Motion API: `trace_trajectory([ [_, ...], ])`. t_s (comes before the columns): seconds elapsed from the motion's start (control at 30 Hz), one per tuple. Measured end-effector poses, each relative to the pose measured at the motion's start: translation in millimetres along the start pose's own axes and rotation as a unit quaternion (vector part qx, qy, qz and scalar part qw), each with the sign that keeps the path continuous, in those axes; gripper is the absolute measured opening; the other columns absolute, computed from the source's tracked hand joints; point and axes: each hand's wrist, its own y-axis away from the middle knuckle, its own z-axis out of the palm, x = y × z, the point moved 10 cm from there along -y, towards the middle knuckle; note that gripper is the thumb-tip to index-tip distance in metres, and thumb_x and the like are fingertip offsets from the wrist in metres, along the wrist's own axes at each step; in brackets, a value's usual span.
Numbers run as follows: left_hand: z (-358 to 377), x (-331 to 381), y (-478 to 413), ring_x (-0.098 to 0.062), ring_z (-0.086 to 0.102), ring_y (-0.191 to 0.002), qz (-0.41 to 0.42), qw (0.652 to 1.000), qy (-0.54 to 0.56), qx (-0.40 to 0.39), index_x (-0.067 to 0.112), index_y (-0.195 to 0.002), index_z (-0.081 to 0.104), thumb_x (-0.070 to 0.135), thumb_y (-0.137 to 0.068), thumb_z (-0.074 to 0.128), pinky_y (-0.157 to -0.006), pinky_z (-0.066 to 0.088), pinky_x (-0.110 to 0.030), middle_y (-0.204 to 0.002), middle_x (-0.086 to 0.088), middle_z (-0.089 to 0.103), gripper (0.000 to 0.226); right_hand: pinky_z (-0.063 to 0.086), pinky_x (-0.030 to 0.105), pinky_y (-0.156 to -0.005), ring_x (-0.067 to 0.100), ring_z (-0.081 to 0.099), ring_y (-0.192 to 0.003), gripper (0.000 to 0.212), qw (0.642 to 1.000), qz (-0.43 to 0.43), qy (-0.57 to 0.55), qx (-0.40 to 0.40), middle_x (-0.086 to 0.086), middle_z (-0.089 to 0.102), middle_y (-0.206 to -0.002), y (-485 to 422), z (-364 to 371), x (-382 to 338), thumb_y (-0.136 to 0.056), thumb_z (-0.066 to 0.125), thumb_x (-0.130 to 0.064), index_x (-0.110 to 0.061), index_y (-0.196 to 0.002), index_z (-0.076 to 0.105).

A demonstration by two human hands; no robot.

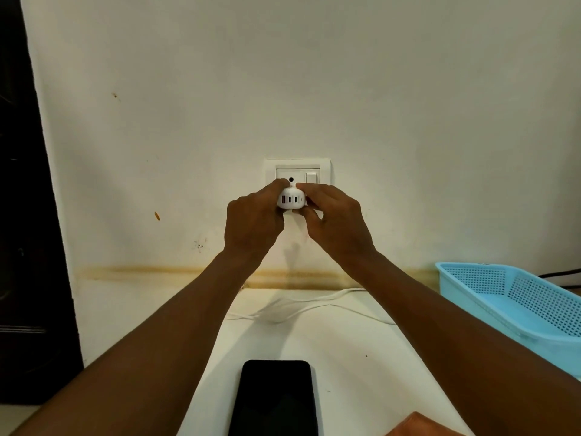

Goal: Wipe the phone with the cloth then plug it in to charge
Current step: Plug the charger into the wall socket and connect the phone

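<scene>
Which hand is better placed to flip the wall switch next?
Probably right: the right hand pinches the charger just below the switch; the left hand grips its far side.

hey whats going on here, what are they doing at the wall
A person grips a white charger adapter with both the left hand and the right hand, holding it against the wall socket. The phone lies flat on the white table, screen dark, untouched. A white cable lies loose on the table near the wall, and a corner of the orange cloth shows at the bottom edge.
</scene>
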Motion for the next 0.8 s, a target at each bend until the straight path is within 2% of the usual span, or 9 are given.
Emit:
trace_trajectory([
  [0.1, 2.2, -1.8, 0.5, -0.019, 0.046, -0.043, -0.009, 1.000, 0.003, 0.010, 0.017, -0.100, 0.070, 0.006, -0.074, 0.075, -0.050, 0.022, -0.019, -0.057, -0.001, 0.064, 0.029, 0.056, 0.033, -0.085, 0.025, 0.068, -0.095, 0.033, 1.000, -0.003, 0.000, 0.001, 0.009, 0.072, -0.106, -0.1, 2.2, 2.9, -0.081, 0.071, -0.004, -0.006, -0.113, 0.068],
  [0.17, 3.9, -2.9, -0.9, -0.021, 0.049, -0.043, -0.014, 1.000, -0.001, 0.012, 0.017, -0.100, 0.070, 0.007, -0.073, 0.076, -0.047, 0.018, -0.018, -0.057, -0.002, 0.064, 0.029, 0.058, 0.037, -0.081, 0.027, 0.069, -0.092, 0.033, 1.000, -0.009, 0.000, 0.001, 0.010, 0.072, -0.104, -3.2, 3.2, 4.9, -0.081, 0.071, -0.004, -0.006, -0.113, 0.068],
  [0.37, 6.5, -6.5, -2.9, -0.028, 0.058, -0.050, -0.011, 1.000, 0.011, -0.003, 0.019, -0.105, 0.067, 0.008, -0.076, 0.074, -0.052, 0.029, -0.022, -0.063, -0.004, 0.067, 0.032, 0.057, 0.036, -0.080, 0.024, 0.068, -0.094, 0.032, 1.000, -0.009, -0.019, -0.013, 0.008, 0.072, -0.107, -5.0, 1.8, 7.1, -0.084, 0.069, -0.007, -0.008, -0.115, 0.067],
  [0.5, 12.5, -8.2, -0.9, -0.026, 0.062, -0.064, -0.037, 0.997, 0.030, -0.055, 0.021, -0.116, 0.058, 0.014, -0.083, 0.068, -0.056, 0.036, -0.025, -0.084, -0.002, 0.070, 0.035, 0.057, 0.032, -0.083, 0.018, 0.068, -0.092, 0.043, 0.997, 0.044, -0.051, -0.045, 0.005, 0.069, -0.113, -3.8, 4.8, 14.5, -0.083, 0.071, -0.010, -0.012, -0.124, 0.062],
  [0.6, 11.6, -16.3, 8.2, -0.029, 0.065, -0.081, -0.081, 0.994, 0.039, -0.064, 0.019, -0.129, 0.047, 0.012, -0.079, 0.072, -0.064, 0.045, -0.031, -0.120, 0.000, 0.062, 0.055, 0.057, 0.027, -0.085, 0.015, 0.067, -0.091, 0.056, 0.995, 0.057, -0.031, -0.070, 0.006, 0.064, -0.119, 5.8, 1.9, 18.2, -0.082, 0.074, -0.014, -0.012, -0.134, 0.054],
  [0.67, 9.1, -23.8, 20.4, -0.031, 0.064, -0.081, -0.103, 0.992, 0.023, -0.072, 0.017, -0.129, 0.045, 0.014, -0.080, 0.071, -0.063, 0.045, -0.034, -0.129, 0.001, 0.053, 0.055, 0.057, 0.024, -0.081, 0.010, 0.066, -0.087, 0.049, 0.995, 0.070, -0.029, -0.060, 0.003, 0.065, -0.113, 17.0, -7.5, 21.5, -0.082, 0.074, -0.015, -0.012, -0.128, 0.058],
  [0.8, 3.3, -44.9, 50.5, -0.028, 0.063, -0.078, -0.146, 0.983, 0.013, -0.113, 0.019, -0.109, 0.054, 0.014, -0.084, 0.062, -0.067, 0.047, -0.035, -0.107, 0.002, 0.061, 0.026, 0.058, 0.033, -0.070, 0.007, 0.065, -0.074, 0.016, 0.987, 0.123, -0.029, -0.095, -0.006, 0.065, -0.099, 42.7, -15.0, 35.0, -0.083, 0.072, -0.020, -0.016, -0.099, 0.069],
])
